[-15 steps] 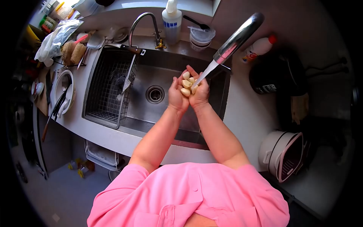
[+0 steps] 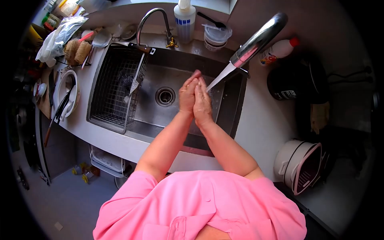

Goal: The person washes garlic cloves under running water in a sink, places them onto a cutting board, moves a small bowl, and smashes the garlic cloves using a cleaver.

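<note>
Above the steel sink (image 2: 150,114), my left hand (image 2: 186,97) and my right hand (image 2: 203,103) are cupped together, palm against palm. My right hand lies partly over the left one. The garlic cloves seen a moment ago are hidden between the closed palms. From the large chrome faucet (image 2: 260,40) at the upper right, a water stream (image 2: 221,76) runs down at the fingers of my right hand. The drain (image 2: 165,97) is to the left of my hands.
A wire basket (image 2: 114,88) fills the sink's left side, with a knife (image 2: 141,48) across its back edge. Behind stand a second faucet (image 2: 154,11), a spray bottle (image 2: 185,24) and a plastic tub (image 2: 216,38). A black appliance (image 2: 298,82) is at right.
My hands have gone from an open cup showing the garlic cloves to pressed together, covering them. Water keeps running; the view has shifted slightly.
</note>
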